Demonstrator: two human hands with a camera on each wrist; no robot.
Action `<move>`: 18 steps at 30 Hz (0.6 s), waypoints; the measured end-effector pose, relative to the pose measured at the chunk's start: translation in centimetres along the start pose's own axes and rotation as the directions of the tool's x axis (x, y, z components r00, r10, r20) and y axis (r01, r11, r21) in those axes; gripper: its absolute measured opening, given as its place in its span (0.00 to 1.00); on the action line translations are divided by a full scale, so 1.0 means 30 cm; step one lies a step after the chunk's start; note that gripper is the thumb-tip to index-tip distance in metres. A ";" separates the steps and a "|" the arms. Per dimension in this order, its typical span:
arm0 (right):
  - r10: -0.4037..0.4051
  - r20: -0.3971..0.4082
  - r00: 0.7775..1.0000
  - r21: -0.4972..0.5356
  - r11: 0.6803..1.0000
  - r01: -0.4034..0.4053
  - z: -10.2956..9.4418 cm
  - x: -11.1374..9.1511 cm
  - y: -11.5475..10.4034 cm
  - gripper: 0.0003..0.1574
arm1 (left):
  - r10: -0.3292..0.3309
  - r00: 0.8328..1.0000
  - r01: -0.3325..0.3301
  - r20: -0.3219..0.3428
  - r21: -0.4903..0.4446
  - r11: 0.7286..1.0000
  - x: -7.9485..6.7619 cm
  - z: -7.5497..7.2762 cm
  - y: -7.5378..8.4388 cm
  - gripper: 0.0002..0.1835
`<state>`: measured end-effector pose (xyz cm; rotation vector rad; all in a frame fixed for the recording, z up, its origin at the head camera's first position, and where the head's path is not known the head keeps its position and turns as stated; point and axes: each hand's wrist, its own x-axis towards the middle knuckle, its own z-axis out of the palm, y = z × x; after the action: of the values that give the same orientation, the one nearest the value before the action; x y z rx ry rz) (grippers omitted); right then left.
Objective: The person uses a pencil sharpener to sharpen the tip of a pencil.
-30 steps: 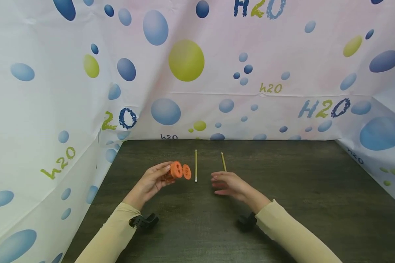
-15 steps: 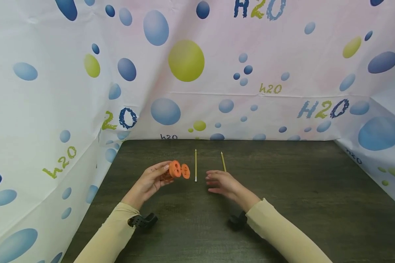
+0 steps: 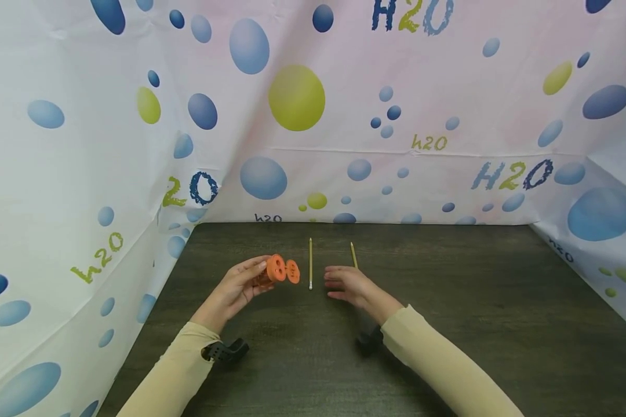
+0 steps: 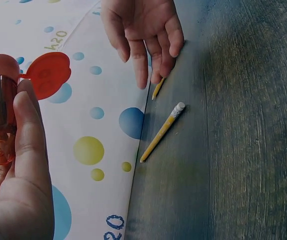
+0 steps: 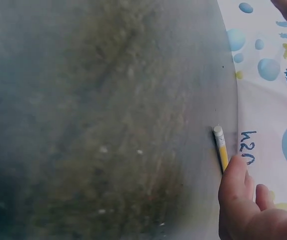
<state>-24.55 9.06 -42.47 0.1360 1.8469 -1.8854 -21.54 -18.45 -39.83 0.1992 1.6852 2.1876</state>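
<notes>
My left hand [image 3: 238,289] grips an orange pencil sharpener [image 3: 276,269] with a see-through body, held above the table left of the pencils. Its round lid [image 4: 48,75] hangs open on a hinge, and holes show in its top. One yellow pencil [image 3: 310,263] with a white eraser end lies between the two hands, its tip toward the back. My right hand [image 3: 356,287] hovers with loosely bent fingers and holds nothing. Behind it lies a second yellow pencil [image 3: 353,255], its near end hidden by that hand.
Both pencils lie on a dark wooden table [image 3: 475,318]. A white sheet [image 3: 422,87] printed with blue and green dots and "H2O" rises at the back and both sides. A black strap [image 3: 224,351] sits on the left wrist.
My right hand has moved a little left and slightly away from me, toward the nearer pencil. The left hand with the sharpener has shifted only slightly left; both pencils lie where they were.
</notes>
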 end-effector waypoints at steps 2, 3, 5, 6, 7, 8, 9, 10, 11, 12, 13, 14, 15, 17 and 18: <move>0.008 0.001 1.000 0.000 1.000 -0.008 0.003 0.012 -0.008 0.31 | -0.003 1.000 0.003 -0.006 0.003 1.000 0.000 -0.001 0.001 0.27; 0.011 -0.003 1.000 0.001 1.000 -0.011 0.005 0.018 -0.011 0.31 | -0.002 1.000 0.002 -0.004 0.005 1.000 0.000 -0.001 0.002 0.27; 0.008 -0.012 1.000 0.003 1.000 -0.008 0.008 0.030 -0.018 0.32 | -0.001 1.000 0.001 -0.007 0.004 1.000 0.002 -0.003 0.001 0.23; 0.007 -0.014 1.000 0.002 1.000 -0.007 0.010 0.036 -0.020 0.32 | 0.000 1.000 0.000 -0.009 0.003 1.000 0.002 -0.004 0.001 0.22; 0.009 -0.021 1.000 0.007 1.000 -0.009 0.012 0.042 -0.021 0.32 | 0.001 1.000 -0.001 -0.007 0.001 1.000 0.001 -0.005 0.001 0.21; 0.009 -0.021 1.000 0.010 1.000 -0.009 0.013 0.048 -0.023 0.32 | 0.003 1.000 -0.003 -0.004 -0.003 1.000 0.001 -0.006 0.001 0.20; 0.008 -0.023 1.000 0.010 1.000 -0.007 0.014 0.054 -0.025 0.33 | 0.003 1.000 -0.003 -0.005 -0.006 1.000 0.000 -0.007 0.000 0.18; 0.009 -0.022 1.000 0.010 1.000 -0.009 0.015 0.060 -0.026 0.33 | 0.001 1.000 -0.001 -0.006 -0.010 1.000 -0.001 -0.008 0.000 0.16; 0.013 -0.020 1.000 0.011 1.000 -0.012 0.016 0.066 -0.028 0.33 | 0.001 1.000 -0.001 -0.004 -0.012 1.000 -0.001 -0.009 0.000 0.16; 0.018 -0.021 1.000 0.012 1.000 -0.018 0.017 0.071 -0.030 0.33 | 0.000 1.000 0.000 -0.005 -0.013 1.000 -0.001 -0.010 0.000 0.15; 0.022 -0.022 1.000 0.015 1.000 -0.022 0.017 0.075 -0.032 0.33 | 0.000 1.000 0.000 -0.006 -0.015 1.000 -0.002 -0.009 0.001 0.15; 0.024 -0.020 1.000 0.014 1.000 -0.024 0.018 0.079 -0.034 0.33 | 0.002 1.000 -0.002 -0.005 -0.014 1.000 -0.001 -0.009 0.001 0.17; 0.026 -0.022 0.999 0.012 1.000 -0.025 0.019 0.083 -0.035 0.33 | 0.004 1.000 -0.004 -0.005 -0.010 1.000 -0.001 -0.009 0.001 0.18; 0.032 -0.029 0.999 0.017 0.999 -0.032 0.020 0.088 -0.038 0.33 | 0.007 1.000 -0.007 -0.001 -0.003 1.000 0.000 -0.008 0.001 0.24; 0.036 -0.034 0.999 0.019 0.999 -0.035 0.021 0.091 -0.039 0.33 | 0.008 1.000 -0.008 -0.001 -0.001 1.000 0.000 -0.006 0.002 0.27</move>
<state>-27.25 7.67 -42.44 0.2069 1.8379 -1.8875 -21.61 -18.63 -39.84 0.2053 1.6861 2.1951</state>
